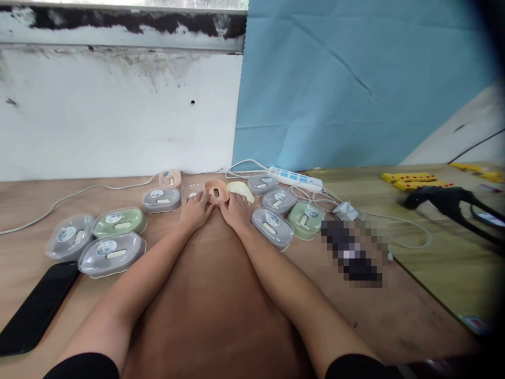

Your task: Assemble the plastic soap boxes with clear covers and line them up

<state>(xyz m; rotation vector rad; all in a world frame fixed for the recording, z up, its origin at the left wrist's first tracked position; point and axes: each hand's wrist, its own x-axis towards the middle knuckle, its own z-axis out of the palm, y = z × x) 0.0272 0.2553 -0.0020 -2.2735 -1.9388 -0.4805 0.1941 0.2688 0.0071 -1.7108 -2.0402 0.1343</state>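
Between left grip (196, 209) and right grip (237, 211), touched by both at the near edge: orange box (210, 188), smooth and rounded, with dark oblong slot (215, 193). Clamped or merely resting: impossible to tell for either grip. Just beyond left grip: clear, glossy shell (193, 187). Just beyond right grip, partly covered by it: shallow cream tray (245, 191). Left of left grip: lidded grey box (161, 200); farther off, flat black phone (39, 305). Right of right grip: green box (306, 220) under clear plastic; behind, white power strip (295, 179). Long axis of slot: away from both grips, toward white wall (118, 116).
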